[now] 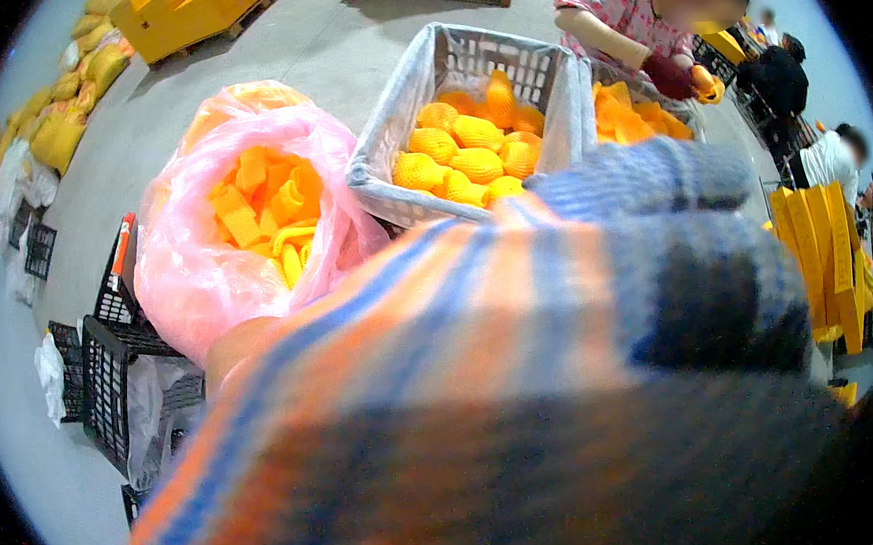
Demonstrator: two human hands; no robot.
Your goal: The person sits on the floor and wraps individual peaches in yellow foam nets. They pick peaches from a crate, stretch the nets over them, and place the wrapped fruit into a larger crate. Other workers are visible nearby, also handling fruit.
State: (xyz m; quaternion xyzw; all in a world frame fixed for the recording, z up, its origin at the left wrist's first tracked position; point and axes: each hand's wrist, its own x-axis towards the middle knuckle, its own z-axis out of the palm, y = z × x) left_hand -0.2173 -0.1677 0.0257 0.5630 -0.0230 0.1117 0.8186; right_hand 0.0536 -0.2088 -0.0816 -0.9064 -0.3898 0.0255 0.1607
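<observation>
Blurred orange, blue and grey striped cloth (425, 333), seemingly clothing, fills the lower middle. Beside it, blue-grey knit fabric (641, 177) covers part of a crate; whether a hand is inside cannot be made out. A strip of bare skin (239, 348) shows next to a pink plastic bag (173, 258), but neither of my hands is visible. The open bag holds orange and yellow foam net sleeves (260, 208). Right of it, a lined plastic crate (395, 88) contains several yellow fruits in foam netting (475, 164). Another crate behind the knit fabric holds orange foam pieces (622, 115).
A person wearing a dark red glove (670, 74) holds an orange item at the upper right. Black crates (106, 390) stand at left, near yellow sacks (61, 138). Yellow boxes (189, 25) rest on a pallet. Folded yellow cartons (825, 256) and other people are at right.
</observation>
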